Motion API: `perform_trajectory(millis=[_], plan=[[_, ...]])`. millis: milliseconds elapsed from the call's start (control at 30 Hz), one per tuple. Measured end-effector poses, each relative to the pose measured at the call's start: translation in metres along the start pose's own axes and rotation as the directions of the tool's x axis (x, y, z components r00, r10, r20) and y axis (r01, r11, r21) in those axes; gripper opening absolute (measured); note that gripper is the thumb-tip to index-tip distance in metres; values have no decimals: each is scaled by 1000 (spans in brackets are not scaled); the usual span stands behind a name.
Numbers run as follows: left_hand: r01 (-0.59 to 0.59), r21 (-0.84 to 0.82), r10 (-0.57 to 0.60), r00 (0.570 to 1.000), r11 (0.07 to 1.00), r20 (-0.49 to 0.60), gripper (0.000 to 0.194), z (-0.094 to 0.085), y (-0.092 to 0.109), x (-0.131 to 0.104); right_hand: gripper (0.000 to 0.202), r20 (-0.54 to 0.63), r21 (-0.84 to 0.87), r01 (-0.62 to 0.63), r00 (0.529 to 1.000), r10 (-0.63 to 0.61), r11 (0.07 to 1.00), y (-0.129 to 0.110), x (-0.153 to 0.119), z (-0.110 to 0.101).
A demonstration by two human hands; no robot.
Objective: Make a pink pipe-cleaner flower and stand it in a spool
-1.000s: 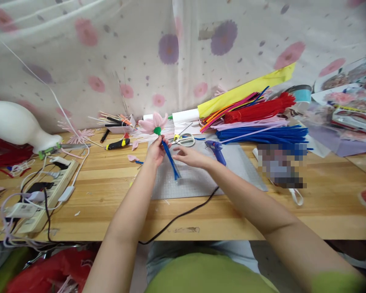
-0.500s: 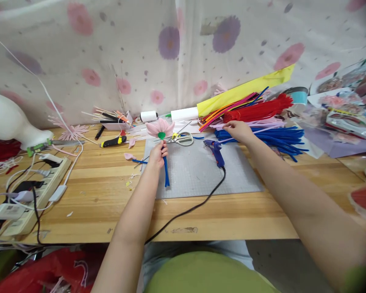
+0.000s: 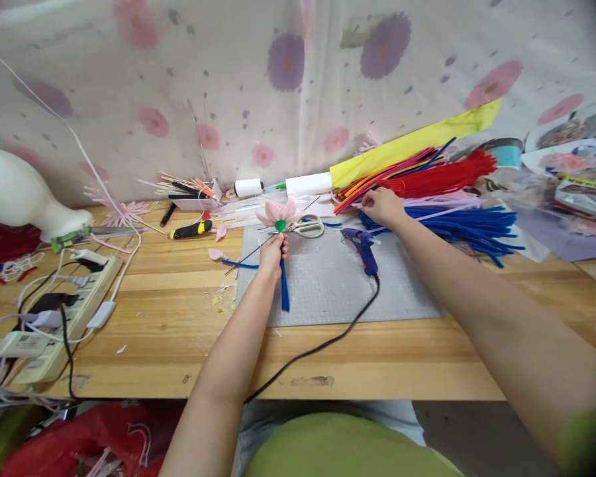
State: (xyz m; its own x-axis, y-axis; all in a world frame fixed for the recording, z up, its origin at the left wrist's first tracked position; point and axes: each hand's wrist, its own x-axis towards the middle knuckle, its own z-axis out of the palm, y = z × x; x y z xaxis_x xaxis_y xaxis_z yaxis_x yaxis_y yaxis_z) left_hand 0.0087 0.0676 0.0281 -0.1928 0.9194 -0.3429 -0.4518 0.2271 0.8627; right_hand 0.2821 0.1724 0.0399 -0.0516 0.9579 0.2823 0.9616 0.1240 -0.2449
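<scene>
My left hand (image 3: pixel 274 255) is closed around the stem of a pink flower (image 3: pixel 280 213) with a green centre, just over the grey cutting mat (image 3: pixel 322 291). Blue stems (image 3: pixel 285 291) hang below the fist. Off to the right, my right hand (image 3: pixel 381 207) has its fingers pressed together at the left ends of the blue pipe cleaners (image 3: pixel 457 228) and the pale pink ones (image 3: pixel 451 201); what its fingertips pinch is too small to make out. Below it, a blue glue gun (image 3: pixel 362 248) lies on the mat. Scissors (image 3: pixel 308 227) rest behind the flower.
A power strip (image 3: pixel 74 324) with cables lies left, near a white foam head (image 3: pixel 20 192). A yellow-black cutter (image 3: pixel 191 230) and loose pink petals (image 3: pixel 216 254) are left of the mat. Red pipe cleaners (image 3: pixel 442 175) lie behind my right hand. The glue gun's black cord (image 3: pixel 318 346) crosses the front edge.
The view has shifted a little, so most things sit further right. My left hand still holds the flower; my right hand's fingers have drawn slightly inward at the pipe cleaners.
</scene>
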Motion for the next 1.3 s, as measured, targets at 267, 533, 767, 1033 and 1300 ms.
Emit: perform_trajectory(millis=[267,533,767,1033,1300], plan=[[26,104,-30,999,994,36,16,1,-7,-1,15,-103,491,6,993,51,871,-6,14,-18],[74,68,-84,984,995,160,17,5,2,-5,17,-118,658,264,961,-249,705,-84,-3,-56],[11,85,-23,990,996,138,16,6,16,-21,14,46,452,347,911,-410,822,-163,-55,-44],[-106,-75,113,989,992,93,9,-2,16,-30,14,41,467,337,915,-401,818,-194,-81,-19],[-148,-125,155,987,981,48,21,0,10,-33,10,5,421,323,933,-359,848,-194,-79,-14]])
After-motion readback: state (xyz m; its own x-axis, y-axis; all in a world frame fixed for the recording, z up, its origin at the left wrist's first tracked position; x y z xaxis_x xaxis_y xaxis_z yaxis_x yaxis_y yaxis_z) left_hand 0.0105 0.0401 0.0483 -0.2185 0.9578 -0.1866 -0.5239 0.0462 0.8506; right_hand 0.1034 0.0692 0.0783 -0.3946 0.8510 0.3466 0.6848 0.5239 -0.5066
